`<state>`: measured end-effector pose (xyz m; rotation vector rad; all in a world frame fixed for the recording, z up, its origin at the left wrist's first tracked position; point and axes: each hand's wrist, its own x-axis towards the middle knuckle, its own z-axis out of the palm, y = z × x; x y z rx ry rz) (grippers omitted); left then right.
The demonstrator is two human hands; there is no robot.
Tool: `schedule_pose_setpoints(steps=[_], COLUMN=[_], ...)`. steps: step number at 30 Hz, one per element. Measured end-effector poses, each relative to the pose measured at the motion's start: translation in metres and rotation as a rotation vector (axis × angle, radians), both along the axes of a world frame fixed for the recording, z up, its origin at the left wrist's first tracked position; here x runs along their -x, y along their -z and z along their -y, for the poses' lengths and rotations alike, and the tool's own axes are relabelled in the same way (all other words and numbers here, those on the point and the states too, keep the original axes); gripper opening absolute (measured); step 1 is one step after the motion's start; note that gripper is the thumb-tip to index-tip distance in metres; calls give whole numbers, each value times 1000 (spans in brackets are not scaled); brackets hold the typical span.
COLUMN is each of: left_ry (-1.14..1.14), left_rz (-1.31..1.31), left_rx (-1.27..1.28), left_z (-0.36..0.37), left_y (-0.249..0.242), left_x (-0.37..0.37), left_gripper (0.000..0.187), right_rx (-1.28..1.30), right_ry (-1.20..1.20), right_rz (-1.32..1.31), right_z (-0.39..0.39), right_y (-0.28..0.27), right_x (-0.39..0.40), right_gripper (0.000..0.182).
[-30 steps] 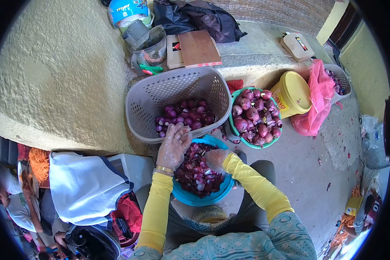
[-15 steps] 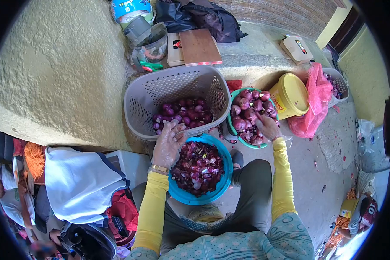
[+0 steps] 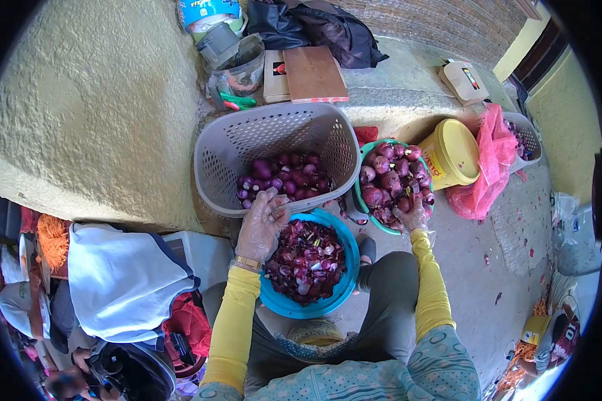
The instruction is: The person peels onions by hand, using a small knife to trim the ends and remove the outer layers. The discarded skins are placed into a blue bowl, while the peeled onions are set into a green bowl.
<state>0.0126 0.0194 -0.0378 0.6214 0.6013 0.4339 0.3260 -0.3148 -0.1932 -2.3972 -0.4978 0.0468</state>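
Observation:
My left hand point(image 3: 263, 224), in a clear plastic glove, is over the near rim of a grey perforated basket point(image 3: 211, 150), its fingers curled together. What they hold, if anything, I cannot make out. Smooth purple peeled onions point(image 3: 291, 180) lie in that basket. My right hand point(image 3: 413, 215), also gloved, reaches into a green basin point(image 3: 360, 189) heaped with unpeeled red onions point(image 3: 390, 180), its fingers around an onion point(image 3: 404, 204) at the near side. Between my legs and the basket, a blue basin point(image 3: 349, 281) holds onion skins point(image 3: 304, 260).
A yellow lidded bucket point(image 3: 453, 155) and a pink mesh sack point(image 3: 489, 164) stand right of the green basin. On the ledge behind are a brown board point(image 3: 314, 73) and plastic containers point(image 3: 237, 63). A white cloth point(image 3: 124, 284) lies at left. Other people point(image 3: 560, 334) show at the edges.
My right hand has moved down and nearer within the green basin, its fingers now in among the onions. My left hand stays by the basket rim. The view has shifted slightly.

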Motion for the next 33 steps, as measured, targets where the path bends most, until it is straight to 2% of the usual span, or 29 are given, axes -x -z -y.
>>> schedule_pose_setpoints(steps=[3, 5, 6, 8, 9, 10, 12, 13, 14, 15, 16, 18, 19, 20, 22, 23, 26, 28, 30, 32, 33], left_ry=[7, -3, -8, -11, -10, -13, 6, 8, 23, 36, 37, 145, 248, 244, 395, 303, 179, 136, 76, 23, 53], left_rz=[2, -6, -15, -6, 7, 9, 38, 38, -11, -57, -53, 114, 137, 138, 190, 198, 232, 199, 121, 92, 20], left_rx=[10, 3, -2, -1, 1, 0, -74, -73, -178, -283, -284, -644, -542, -545, -734, -771, -741, -675, -614, -680, -797], left_z=[0, -2, -3, -6, -7, -7, -3, 0, 6, 11, 19, 34, 39, 42, 50, 56, 55, 53, 47, 41, 34], left_y=[2, 3, 4, 4, 3, 3, 0, -4, -11, -15, -16, -16, -14, -15, -23, -29, -36, -39, -35, -37, -35], left_x=[1, 3, 5, 8, 9, 9, 10, 7, 2, -3, -7, -8, -5, -4, 0, 4, 9, 12, 13, 15, 17], left_gripper=[54, 53, 52, 50, 49, 49, 50, 50, 53, 57, 57, 68, 80, 80, 93, 103, 107, 106, 99, 96, 96], right_rx=[-9, -108, -110, -258, -136, -137, -764, -868, -866, -720, -566, -827, -831, -832, -880, -775, -781, -756, -752, -740, -730], right_ry=[37, 40, 36, 120, 137, 133, -87, -126, -124, -55, 15, -33, -94, -156, -222, -298, -423, -405, -485, -479, -470], right_rz=[-100, 35, 33, -205, -15, -13, -251, -397, -395, -628, -853, -1129, -1235, -1341, -1428, -1349, -1306, -1252, -1248, -1247, -1244], right_z=[-1, 5, 1, -3, -3, -7, -18, -36, -47, -58, -72, -102, -114, -125, -148, -154, -172, -182, -189, -190, -190], right_y=[-4, 19, 10, -28, -37, -45, -66, -103, -148, -193, -215, -203, -204, -206, -213, -213, -220, -221, -214, -211, -210], right_x=[5, -2, 2, 13, 16, 15, 16, 34, 59, 83, 101, 129, 143, 156, 180, 187, 197, 205, 208, 207, 207], right_gripper=[100, 104, 104, 105, 95, 95, 79, 61, 61, 55, 49, 41, 40, 39, 41, 44, 49, 48, 47, 47, 46])
